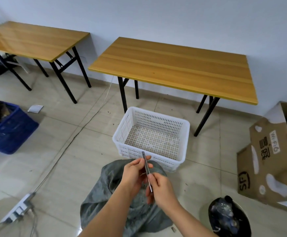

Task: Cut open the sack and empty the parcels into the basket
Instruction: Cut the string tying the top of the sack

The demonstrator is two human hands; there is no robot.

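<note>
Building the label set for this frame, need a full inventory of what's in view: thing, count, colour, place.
sack: 1, grey, on the floor under the hands
basket: 1, white, slotted, empty, on the floor beyond the sack
knife: 1, slim, grey metal, held over the sack
tables: 2, wood tops, black legs, along the wall
crate: 1, blue, floor at left, dark contents
cardboard box: 1, brown, open, at right
bin: 1, black, lower right, clear plastic inside
power strip: 1, white, lower left, cables attached
flat packet: 1, silvery, floor near the left table
left hand: fingers on the knife's upper part
right hand: fingers on its lower part
</note>
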